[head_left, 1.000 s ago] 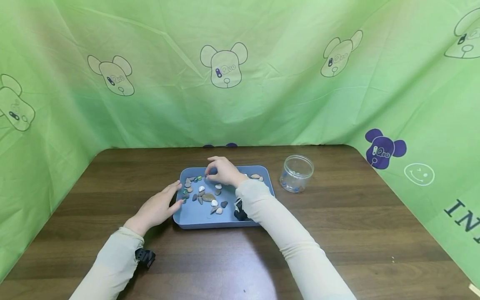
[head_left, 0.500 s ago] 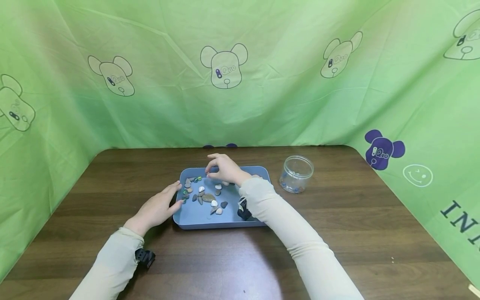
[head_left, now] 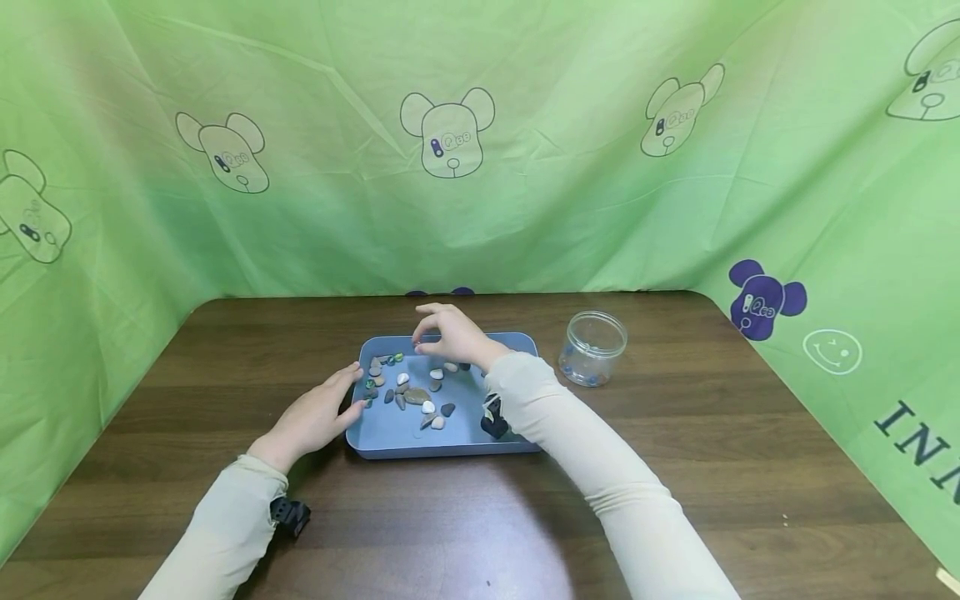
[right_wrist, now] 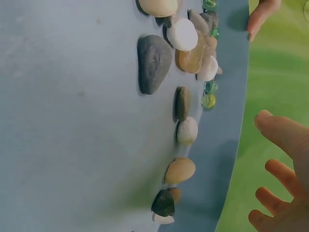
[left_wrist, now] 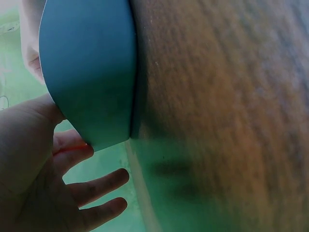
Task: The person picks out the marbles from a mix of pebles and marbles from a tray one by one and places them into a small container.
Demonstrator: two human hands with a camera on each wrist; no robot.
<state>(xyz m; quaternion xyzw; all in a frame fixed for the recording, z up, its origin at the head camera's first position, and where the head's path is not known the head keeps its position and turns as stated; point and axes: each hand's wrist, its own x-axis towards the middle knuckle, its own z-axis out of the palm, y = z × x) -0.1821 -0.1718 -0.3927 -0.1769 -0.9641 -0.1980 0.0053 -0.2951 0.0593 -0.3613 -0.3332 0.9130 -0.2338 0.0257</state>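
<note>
A blue tray point(head_left: 450, 451) on the table holds several stones point(head_left: 417, 395) and a few green and yellow glass marbles point(right_wrist: 208, 100) by its left and far walls. My left hand point(head_left: 315, 417) rests on the tray's left edge, thumb over the rim; the left wrist view shows two other fingers point(left_wrist: 104, 187) extended off it. Above the far wall, my right hand point(head_left: 457, 337) brings thumb and forefinger together on a small reddish, marble-sized thing. Its kind is unclear, and the right wrist view hides it behind the thumb point(right_wrist: 280, 130).
A clear open jar point(head_left: 592, 350) with some bluish marbles at its bottom stands right of the tray. Brown wooden table point(head_left: 420, 517) extends around both. A green printed cloth point(head_left: 525, 217) hangs behind and at the sides.
My right hand has risen slightly from the tray's far edge, and its forearm has shifted right, uncovering more stones. My left hand and the tray stay put.
</note>
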